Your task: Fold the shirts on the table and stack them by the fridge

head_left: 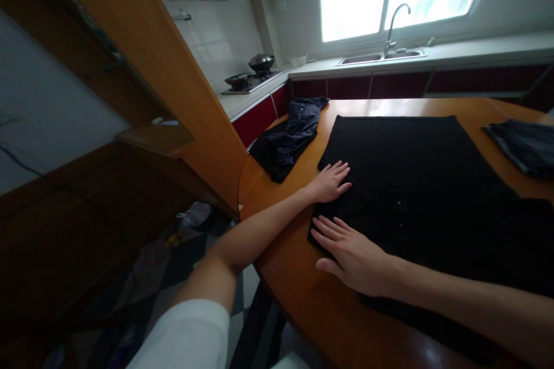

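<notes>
In a kitchen, on a wooden table (285,268), a black garment (415,167) lies spread wide, seemingly to expose its creases, while the left hand (329,183) and right hand (352,253), fingers extended, press its edge flat.

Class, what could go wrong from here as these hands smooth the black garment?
The left hand and right hand both press near one side of the black garment, so a sideways push might wrinkle it. Its dark layers blend together, so a crooked fold could go unnoticed. The crumpled clothes lie at the edge of the table and could slide off if nudged.
</notes>
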The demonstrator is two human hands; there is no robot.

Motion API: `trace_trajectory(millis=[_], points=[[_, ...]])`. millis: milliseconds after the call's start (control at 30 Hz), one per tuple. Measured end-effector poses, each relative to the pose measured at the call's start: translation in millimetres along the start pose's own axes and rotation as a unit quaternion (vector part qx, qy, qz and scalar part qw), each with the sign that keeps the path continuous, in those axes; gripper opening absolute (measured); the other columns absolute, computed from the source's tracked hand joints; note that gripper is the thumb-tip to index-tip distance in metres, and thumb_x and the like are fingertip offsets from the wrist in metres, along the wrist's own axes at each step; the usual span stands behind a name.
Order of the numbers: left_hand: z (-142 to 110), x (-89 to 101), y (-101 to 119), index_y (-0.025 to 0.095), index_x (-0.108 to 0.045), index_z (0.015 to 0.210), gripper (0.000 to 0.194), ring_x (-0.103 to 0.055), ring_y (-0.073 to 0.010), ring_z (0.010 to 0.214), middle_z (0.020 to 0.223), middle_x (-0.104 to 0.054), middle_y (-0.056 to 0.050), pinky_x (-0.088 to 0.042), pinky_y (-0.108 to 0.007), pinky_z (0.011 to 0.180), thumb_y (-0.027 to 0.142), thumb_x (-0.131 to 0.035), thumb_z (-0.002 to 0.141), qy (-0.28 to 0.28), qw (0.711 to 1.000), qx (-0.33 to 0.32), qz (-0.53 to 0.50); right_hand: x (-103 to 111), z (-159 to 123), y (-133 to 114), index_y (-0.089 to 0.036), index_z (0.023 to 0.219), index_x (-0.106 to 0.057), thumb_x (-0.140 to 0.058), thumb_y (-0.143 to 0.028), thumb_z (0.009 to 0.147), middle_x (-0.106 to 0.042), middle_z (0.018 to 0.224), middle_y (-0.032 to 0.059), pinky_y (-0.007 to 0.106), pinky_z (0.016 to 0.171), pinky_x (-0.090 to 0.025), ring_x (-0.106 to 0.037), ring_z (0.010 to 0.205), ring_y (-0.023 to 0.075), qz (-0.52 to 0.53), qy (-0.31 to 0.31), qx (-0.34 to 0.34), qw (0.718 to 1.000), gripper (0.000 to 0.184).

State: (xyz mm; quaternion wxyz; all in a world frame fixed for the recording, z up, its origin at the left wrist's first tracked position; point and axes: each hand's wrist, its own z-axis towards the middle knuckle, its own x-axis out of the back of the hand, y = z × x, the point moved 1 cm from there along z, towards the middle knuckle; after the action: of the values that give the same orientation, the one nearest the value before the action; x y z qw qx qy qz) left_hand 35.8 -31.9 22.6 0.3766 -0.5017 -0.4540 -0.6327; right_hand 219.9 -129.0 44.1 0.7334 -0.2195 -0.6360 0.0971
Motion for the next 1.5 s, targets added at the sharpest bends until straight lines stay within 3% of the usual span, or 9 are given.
trace_trajectory(millis=[233, 333, 600, 733, 833, 1000, 1133, 1267, 1500], points=[[-1.8, 7.3, 6.2, 0.01, -0.036, 0.154, 0.059, -0.016, -0.0232, 0.154, 0.165, -0.026, -0.011, -0.015, -0.043, 0.124, 0.043, -0.039, 0.105, -0.014, 1.0, 0.007, 0.005, 3.3, 1.5, -1.0, -0.015, 0.141, -0.058, -0.042, -0.044, 0.103, -0.048, 0.152, 0.0152, 0.05, 0.12, -0.031, -0.038, 0.145, 0.0284, 0.023, 0.034, -0.012, 0.999, 0.05], [-1.7, 7.4, 6.5, 0.01, -0.035, 0.154, 0.059, -0.016, -0.0233, 0.154, 0.165, -0.026, -0.011, -0.015, -0.043, 0.124, 0.043, -0.039, 0.105, -0.015, 1.0, 0.008, 0.012, 1.9, 1.3, 0.1, -0.017, 0.149, -0.049, -0.045, -0.043, 0.102, -0.045, 0.154, 0.0132, 0.05, 0.121, -0.03, -0.037, 0.146, 0.0285, 0.035, 0.044, -0.006, 0.998, 0.054], [-4.4, 7.4, 5.0, 0.012, -0.021, 0.16, 0.068, -0.007, -0.0266, 0.155, 0.167, -0.014, -0.012, -0.012, -0.047, 0.123, 0.051, -0.033, 0.105, -0.04, 0.998, -0.009, 0.055, 4.3, 2.3, -1.5, -0.017, 0.136, -0.063, -0.044, -0.046, 0.102, -0.045, 0.154, 0.0151, 0.053, 0.119, -0.03, -0.037, 0.146, 0.0326, 0.035, 0.024, -0.001, 0.999, 0.048], [-8.8, 11.8, 10.4, 0.009, -0.02, 0.16, 0.072, -0.008, -0.029, 0.155, 0.167, -0.012, -0.015, -0.013, -0.048, 0.123, 0.053, -0.035, 0.104, -0.018, 0.997, 0.014, 0.072, 10.1, 4.0, -3.2, -0.017, 0.124, -0.07, -0.046, -0.04, 0.102, -0.061, 0.141, 0.014, 0.047, 0.117, -0.034, -0.049, 0.137, 0.0298, 0.059, 0.077, 0.005, 0.995, 0.039], [-13.4, 7.8, 19.1, 0.004, -0.023, 0.158, 0.076, -0.009, -0.0337, 0.154, 0.166, -0.014, -0.021, -0.015, -0.049, 0.123, 0.054, -0.036, 0.103, 0.015, 0.994, 0.056, 0.088, 28.2, 6.5, -1.9, -0.018, 0.105, -0.075, -0.048, -0.033, 0.102, -0.074, 0.117, 0.0099, 0.034, 0.103, -0.046, -0.066, 0.113, 0.0224, 0.086, 0.117, 0.001, 0.989, 0.031], [-21.2, -7.2, 38.8, 0.003, -0.025, 0.157, 0.076, -0.007, -0.0349, 0.154, 0.165, -0.015, -0.023, -0.016, -0.05, 0.122, 0.055, -0.032, 0.103, -0.035, 0.996, 0.032, 0.076, 86.5, -0.7, 20.2, -0.017, 0.088, -0.074, -0.052, -0.027, 0.098, -0.077, 0.09, 0.006, 0.028, 0.076, -0.05, -0.069, 0.08, 0.0178, 0.101, 0.195, -0.077, 0.972, 0.026], [-23.6, -7.3, 46.0, 0.003, -0.024, 0.158, 0.087, -0.006, -0.0352, 0.154, 0.165, -0.013, -0.023, -0.015, -0.048, 0.123, 0.067, -0.028, 0.1, -0.017, 0.997, 0.039, 0.06, 132.6, -34.7, 65.9, -0.018, 0.097, -0.075, -0.052, -0.035, 0.097, -0.077, 0.092, 0.005, 0.027, 0.069, -0.049, -0.069, 0.08, 0.0188, 0.098, 0.265, -0.157, 0.946, 0.028], [-22.4, -3.1, 44.7, 0.005, -0.027, 0.158, 0.088, -0.006, -0.037, 0.154, 0.166, -0.014, -0.021, -0.016, -0.049, 0.123, 0.07, -0.028, 0.098, -0.008, 0.997, 0.046, 0.064, 163.5, -95.1, 123.0, -0.018, 0.101, -0.076, -0.055, -0.038, 0.093, -0.078, 0.097, 0.0077, 0.032, 0.077, -0.052, -0.071, 0.09, 0.0234, 0.026, 0.309, -0.283, 0.908, 0.03], [-11.4, 2.8, 21.9, 0.011, -0.029, 0.159, 0.085, -0.009, -0.0414, 0.153, 0.166, -0.017, -0.018, -0.017, -0.055, 0.121, 0.07, -0.03, 0.098, 0.021, 0.99, 0.11, 0.085, 171.2, -212.0, 193.6, -0.019, 0.095, -0.075, -0.058, -0.035, 0.089, -0.077, 0.102, 0.0134, 0.041, 0.084, -0.053, -0.071, 0.094, 0.031, -0.03, 0.282, -0.49, 0.825, 0.024]])
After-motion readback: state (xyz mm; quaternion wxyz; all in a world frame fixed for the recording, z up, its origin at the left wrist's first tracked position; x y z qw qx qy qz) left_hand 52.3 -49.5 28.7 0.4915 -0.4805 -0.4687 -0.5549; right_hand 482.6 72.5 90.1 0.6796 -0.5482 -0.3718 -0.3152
